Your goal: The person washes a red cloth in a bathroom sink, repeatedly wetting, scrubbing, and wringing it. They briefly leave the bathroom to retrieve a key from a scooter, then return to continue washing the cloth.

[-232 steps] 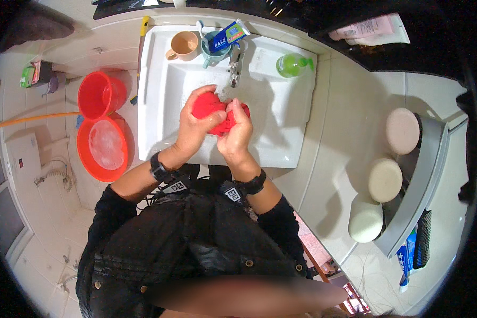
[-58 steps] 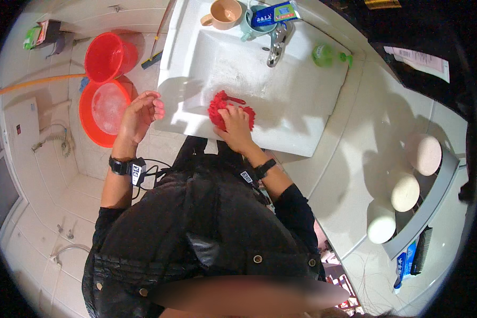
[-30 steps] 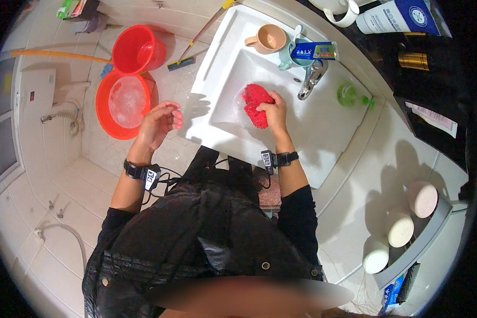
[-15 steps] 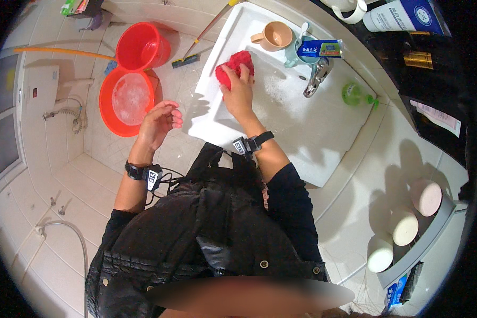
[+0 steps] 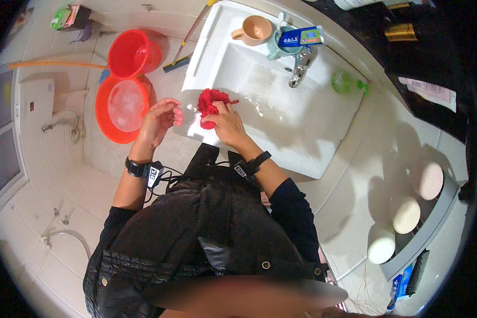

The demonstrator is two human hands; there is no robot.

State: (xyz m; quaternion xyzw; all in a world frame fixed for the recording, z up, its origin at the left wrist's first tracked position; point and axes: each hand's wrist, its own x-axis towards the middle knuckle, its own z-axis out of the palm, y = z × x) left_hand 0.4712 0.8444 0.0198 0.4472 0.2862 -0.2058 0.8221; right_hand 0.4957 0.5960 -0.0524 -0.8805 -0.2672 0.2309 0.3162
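My right hand [image 5: 229, 125] is closed on a bunched red cloth [image 5: 211, 99], pressed against the left rim of the white sink [image 5: 297, 146] near its front corner. My left hand [image 5: 161, 121] hangs in the air left of the sink, close to the orange-red basin [image 5: 104, 117]. Its fingers are loosely bent and apart, with nothing in them. Some water lies in the sink bowl below the chrome faucet [image 5: 300, 69].
A tan mug [image 5: 253, 31] and a light blue cup [image 5: 277, 49] with a toothpaste tube [image 5: 300, 37] stand on the sink's back edge. A green bottle [image 5: 343, 82] lies at its right. A red bucket [image 5: 128, 54] stands by the squeegee [image 5: 176, 63].
My right hand has drawn the red cloth toward me along the sink's left rim, from its back part to near the front corner. My left hand has hardly moved.
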